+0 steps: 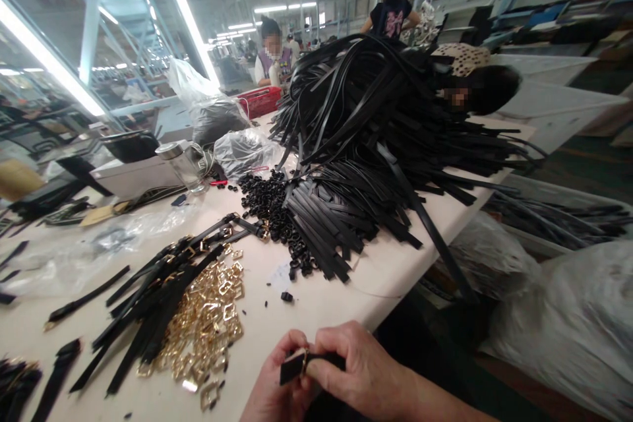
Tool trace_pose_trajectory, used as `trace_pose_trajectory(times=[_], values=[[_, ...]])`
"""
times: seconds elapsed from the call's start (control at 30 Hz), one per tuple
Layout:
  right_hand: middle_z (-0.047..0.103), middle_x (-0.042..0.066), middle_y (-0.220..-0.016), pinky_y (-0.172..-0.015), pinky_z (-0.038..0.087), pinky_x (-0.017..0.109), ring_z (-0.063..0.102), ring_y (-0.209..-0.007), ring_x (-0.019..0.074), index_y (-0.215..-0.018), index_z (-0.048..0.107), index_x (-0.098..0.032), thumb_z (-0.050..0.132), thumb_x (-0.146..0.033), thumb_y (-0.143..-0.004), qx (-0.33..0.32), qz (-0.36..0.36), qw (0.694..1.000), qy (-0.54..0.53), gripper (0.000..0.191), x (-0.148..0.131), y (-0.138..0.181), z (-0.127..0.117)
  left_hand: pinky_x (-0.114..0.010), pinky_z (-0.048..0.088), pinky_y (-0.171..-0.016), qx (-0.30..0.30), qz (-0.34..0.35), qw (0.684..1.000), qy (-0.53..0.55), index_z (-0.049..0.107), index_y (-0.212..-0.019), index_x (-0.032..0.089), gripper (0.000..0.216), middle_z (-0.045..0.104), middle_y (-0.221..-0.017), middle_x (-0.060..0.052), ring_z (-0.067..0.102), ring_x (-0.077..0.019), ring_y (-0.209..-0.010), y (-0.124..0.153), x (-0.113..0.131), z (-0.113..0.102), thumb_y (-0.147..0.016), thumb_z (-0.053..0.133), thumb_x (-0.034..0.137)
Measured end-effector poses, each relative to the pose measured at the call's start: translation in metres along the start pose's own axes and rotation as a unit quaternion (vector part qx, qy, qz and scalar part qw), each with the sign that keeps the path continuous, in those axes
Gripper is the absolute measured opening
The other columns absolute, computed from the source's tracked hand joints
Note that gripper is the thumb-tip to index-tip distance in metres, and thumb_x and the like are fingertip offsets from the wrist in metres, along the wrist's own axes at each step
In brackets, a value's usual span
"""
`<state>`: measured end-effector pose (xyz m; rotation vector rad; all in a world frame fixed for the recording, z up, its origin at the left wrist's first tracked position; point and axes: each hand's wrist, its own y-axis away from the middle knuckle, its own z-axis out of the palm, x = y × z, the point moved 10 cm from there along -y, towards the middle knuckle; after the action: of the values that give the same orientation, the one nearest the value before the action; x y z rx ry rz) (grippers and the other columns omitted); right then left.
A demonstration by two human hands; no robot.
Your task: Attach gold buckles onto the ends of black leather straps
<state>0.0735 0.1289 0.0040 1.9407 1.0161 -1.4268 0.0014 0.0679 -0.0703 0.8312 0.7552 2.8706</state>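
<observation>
Head view shows both hands, left hand [277,388] and right hand [363,372], pinching a black strap [293,365] with its gold buckle [305,360]; a firm, square grip seems best.

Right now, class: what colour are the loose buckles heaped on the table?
Gold, shiny metal buckles, seen best in the head view.

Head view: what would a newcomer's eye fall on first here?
The big heap of black straps fills the far middle of the white table, spilling over its right edge. Nearer on the left, a pile of gold buckles gleams beside a bundle of buckled black straps. At the bottom edge, the left hand and right hand together pinch a short black strap end.
</observation>
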Motion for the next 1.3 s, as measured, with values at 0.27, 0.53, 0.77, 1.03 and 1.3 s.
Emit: trace_pose_trajectory(times=[0.27, 0.53, 0.77, 1.03, 1.3], values=[[0.064, -0.006, -0.066, -0.053, 0.034, 0.019, 0.056, -0.058, 0.0098, -0.077, 0.066, -0.019, 0.058, -0.01, -0.076, 0.016, -0.016, 0.997, 0.079, 0.013, -0.005, 0.005, -0.003, -0.006, 0.031, -0.043, -0.003, -0.065, 0.998, 0.022, 0.077, -0.082, 0.016, 0.039, 0.055, -0.053, 0.005, 0.044, 0.001, -0.042, 0.0, -0.014, -0.007, -0.053, 0.1, 0.023], [0.067, -0.005, -0.071, -0.057, 0.037, 0.018, 0.057, -0.06, 0.0097, -0.078, 0.068, -0.02, 0.055, -0.009, -0.079, -0.013, -0.045, 0.998, 0.038, 0.017, -0.015, 0.006, 0.001, -0.007, 0.035, -0.046, -0.016, -0.06, 0.998, 0.001, 0.076, -0.08, 0.015, 0.036, 0.06, -0.06, 0.003, 0.043, 0.0022, -0.042, 0.005, -0.013, 0.004, -0.054, 0.1, 0.024], [0.051, -0.008, -0.056, -0.048, 0.025, 0.02, 0.045, -0.05, 0.0069, -0.064, 0.057, -0.018, 0.059, -0.015, -0.078, -0.006, -0.004, 0.996, 0.089, 0.014, -0.001, 0.006, 0.0, -0.009, 0.03, -0.044, -0.015, 0.008, 0.999, -0.028, 0.067, -0.067, 0.016, 0.038, 0.054, -0.053, 0.006, 0.044, -0.0007, -0.043, 0.001, -0.009, 0.009, -0.051, 0.1, 0.026], [0.047, -0.007, -0.051, -0.045, 0.022, 0.022, 0.042, -0.048, 0.0077, -0.058, 0.048, -0.018, 0.059, -0.019, -0.075, 0.003, 0.044, 0.993, 0.113, 0.021, 0.012, 0.006, 0.0, -0.013, 0.043, -0.056, 0.012, -0.04, 0.997, -0.063, 0.072, -0.069, 0.017, 0.036, 0.067, -0.063, -0.001, 0.059, -0.0065, -0.055, 0.007, -0.01, -0.006, -0.049, 0.101, 0.026], [0.046, -0.007, -0.051, -0.046, 0.022, 0.022, 0.041, -0.049, 0.0076, -0.057, 0.045, -0.018, 0.06, -0.019, -0.074, 0.001, 0.062, 0.989, 0.136, 0.023, 0.011, 0.003, -0.006, -0.019, 0.039, -0.058, -0.008, 0.087, 0.975, -0.202, 0.072, -0.083, 0.016, 0.053, 0.067, -0.064, -0.001, 0.053, -0.0093, -0.058, 0.01, 0.01, -0.007, -0.047, 0.099, 0.043]])
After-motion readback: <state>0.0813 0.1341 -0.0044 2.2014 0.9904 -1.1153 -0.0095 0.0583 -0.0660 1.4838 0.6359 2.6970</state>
